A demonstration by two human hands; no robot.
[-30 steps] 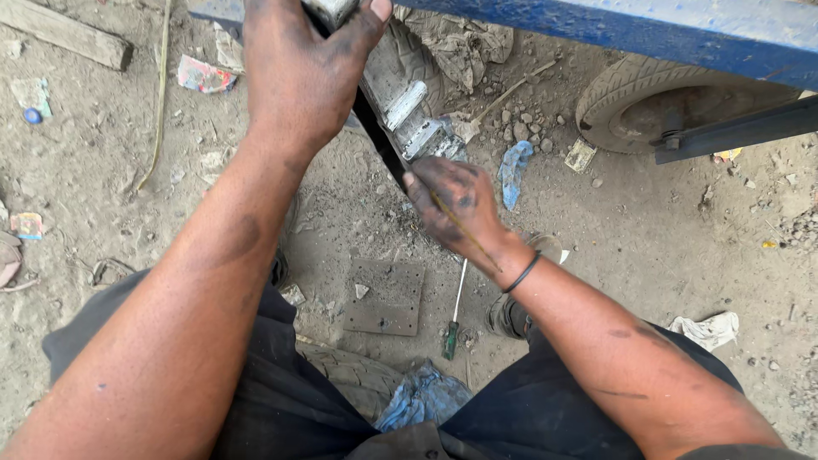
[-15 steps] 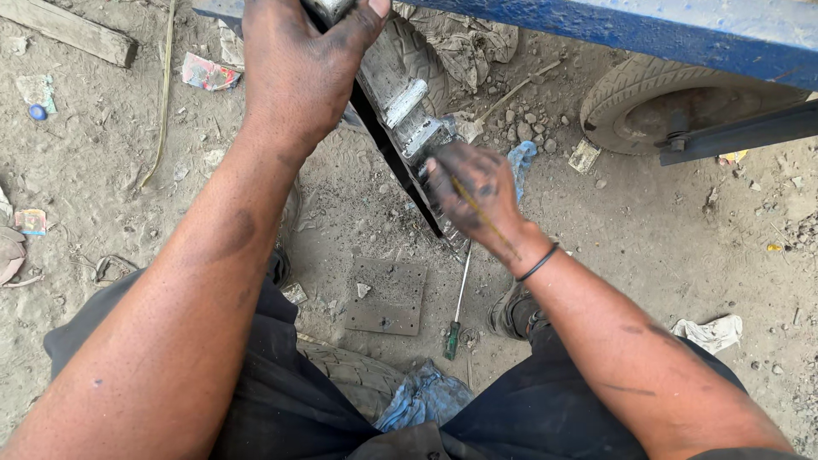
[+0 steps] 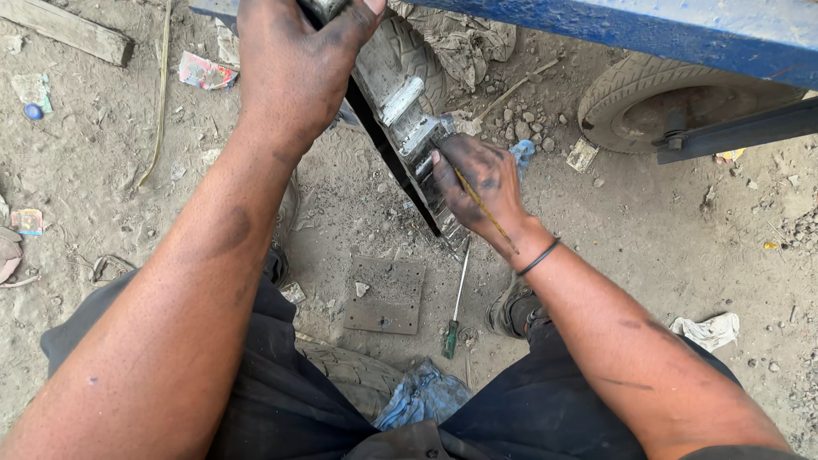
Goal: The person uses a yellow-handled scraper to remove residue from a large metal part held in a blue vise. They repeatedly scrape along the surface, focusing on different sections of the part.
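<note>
Fingers of left hand [image 3: 294,64] wrapped around top of metal bar [image 3: 409,136]; right hand [image 3: 477,183] fingers pressing its middle. Best keep upper grip firm, bar steady.

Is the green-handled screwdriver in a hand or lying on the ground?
Lying on the ground: the screwdriver rests flat on the dirt beside a metal plate, untouched by either hand.
</note>
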